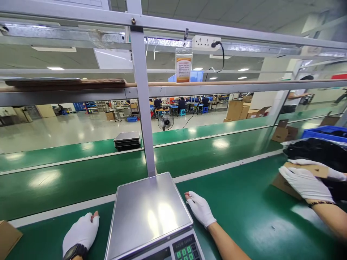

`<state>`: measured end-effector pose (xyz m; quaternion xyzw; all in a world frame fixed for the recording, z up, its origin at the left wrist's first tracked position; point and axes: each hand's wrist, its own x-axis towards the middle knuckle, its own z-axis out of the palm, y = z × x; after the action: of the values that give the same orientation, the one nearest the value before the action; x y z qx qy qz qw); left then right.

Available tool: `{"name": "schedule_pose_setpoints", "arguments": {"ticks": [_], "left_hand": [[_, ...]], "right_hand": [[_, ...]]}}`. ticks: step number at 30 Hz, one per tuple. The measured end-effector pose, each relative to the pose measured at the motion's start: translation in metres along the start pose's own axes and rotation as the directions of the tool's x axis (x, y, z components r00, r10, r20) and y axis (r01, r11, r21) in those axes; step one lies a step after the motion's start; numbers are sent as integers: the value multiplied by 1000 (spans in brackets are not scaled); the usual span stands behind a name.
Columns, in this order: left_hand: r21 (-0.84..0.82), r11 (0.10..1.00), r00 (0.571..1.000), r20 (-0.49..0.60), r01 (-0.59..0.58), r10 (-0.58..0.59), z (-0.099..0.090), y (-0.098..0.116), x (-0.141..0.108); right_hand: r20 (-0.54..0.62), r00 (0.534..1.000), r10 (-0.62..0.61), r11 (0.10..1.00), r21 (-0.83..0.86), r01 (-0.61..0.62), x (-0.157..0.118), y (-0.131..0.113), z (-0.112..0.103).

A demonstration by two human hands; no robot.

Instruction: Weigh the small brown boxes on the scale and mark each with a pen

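Observation:
A digital weighing scale with a bare metal plate stands in front of me on the green work surface. To its left rests my left hand, in a white glove with bare fingertips and a black watch at the wrist. Its fingers are curled in, and nothing shows in them. On the scale's right side, close to the plate's edge, lies my right hand, also gloved. Its fingers reach forward, loosely extended, holding nothing. The keypad with green keys is partly cut off at the bottom edge.
At right, a co-worker's gloved hands hold a cardboard box beside black items in plastic. A carton corner juts in at left. A metal post rises behind my scale; another scale sits across the belt.

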<state>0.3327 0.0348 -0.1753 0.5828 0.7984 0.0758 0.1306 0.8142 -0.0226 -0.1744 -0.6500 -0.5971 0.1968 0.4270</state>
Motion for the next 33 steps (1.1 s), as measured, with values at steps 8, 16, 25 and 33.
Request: {"name": "schedule_pose_setpoints", "arguments": {"ticks": [8, 16, 25, 33], "left_hand": [[0, 1000, 1000, 3, -17, 17, -3, 2, -2], [0, 1000, 1000, 0, -15, 15, 1, -1, 2], [-9, 1000, 1000, -16, -10, 10, -2, 2, -3], [-8, 1000, 1000, 23, 1, -1, -3, -4, -1]], "right_hand": [[8, 1000, 2, 1000, -14, -1, 3, 11, 4], [-4, 1000, -5, 1000, -11, 5, 4, 11, 4], [14, 1000, 7, 1000, -2, -7, 3, 7, 1], [-4, 1000, -19, 998, -56, 19, 4, 6, 4]]}}
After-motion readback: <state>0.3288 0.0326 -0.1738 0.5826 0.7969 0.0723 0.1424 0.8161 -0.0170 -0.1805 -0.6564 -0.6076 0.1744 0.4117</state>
